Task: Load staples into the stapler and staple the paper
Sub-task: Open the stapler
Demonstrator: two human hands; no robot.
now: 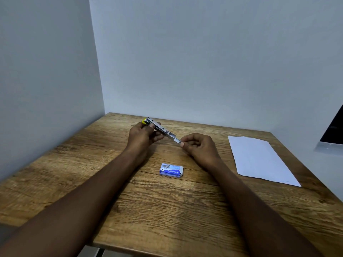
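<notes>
The staple box (pixel 171 170) lies mid-worktop (pixel 167 210), handy for reaching; the paper (pixel 259 160) waits by the right edge. Beyond, the right hand (pixel 200 147) pinches the thin metal end of the stapler (pixel 159 127), which the left hand (pixel 143 134) grips steady, probably for loading.

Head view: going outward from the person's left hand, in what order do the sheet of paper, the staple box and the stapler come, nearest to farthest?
1. The stapler: gripped by the left hand itself.
2. The staple box: on the table between the forearms, closer to the person.
3. The paper: farthest, at the table's right side.
</notes>
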